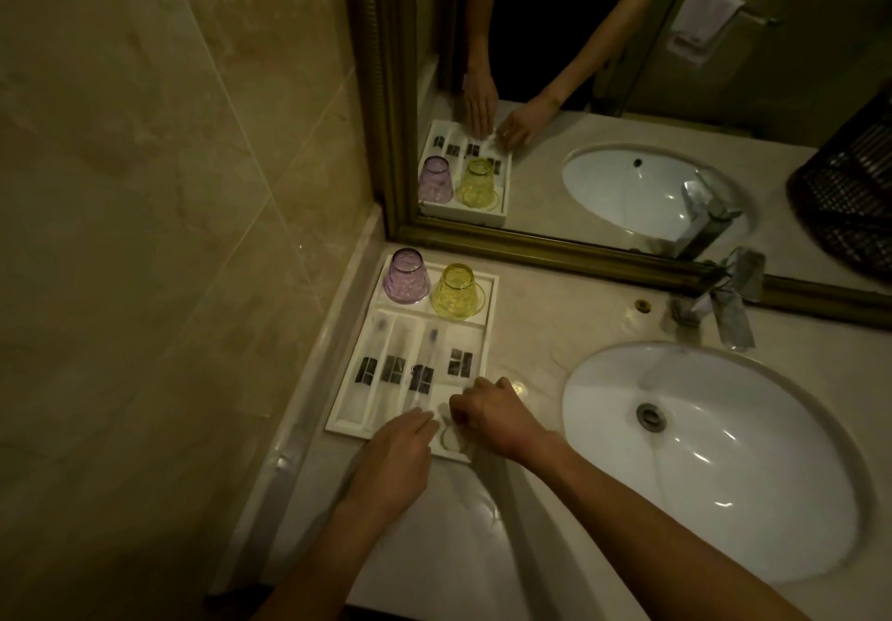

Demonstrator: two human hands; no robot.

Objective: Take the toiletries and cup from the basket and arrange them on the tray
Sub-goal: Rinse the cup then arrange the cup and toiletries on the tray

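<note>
A dim bathroom with tan marble walls holds a pale stone counter (482,538) set into the corner below a gold-framed mirror (627,89). On the counter's far left, against the wall, lies the white tray (490,326), split into compartments. In its back compartment two cups stand upside down side by side: a purple cup (406,277) to the left and a yellow cup (456,291) to the right. In front of them, long slots hold wrapped toiletries (393,369) with dark labels, lying lengthwise, and a smaller packet (460,362) sits in the right slot. At the tray's near right corner both hands meet. The left hand (398,451) lies flat with fingers stretched onto the tray's near edge, holding nothing that shows. The right hand (492,415) is curled, knuckles up, pinching a small clear-wrapped item (451,437) that rests in the tray's near right compartment; what the item is cannot be told. To the right of the tray the white sink (714,451) is sunk into the counter, with a chrome tap (724,302) behind it. The mirror shows a dark basket (849,186) further right.
</note>
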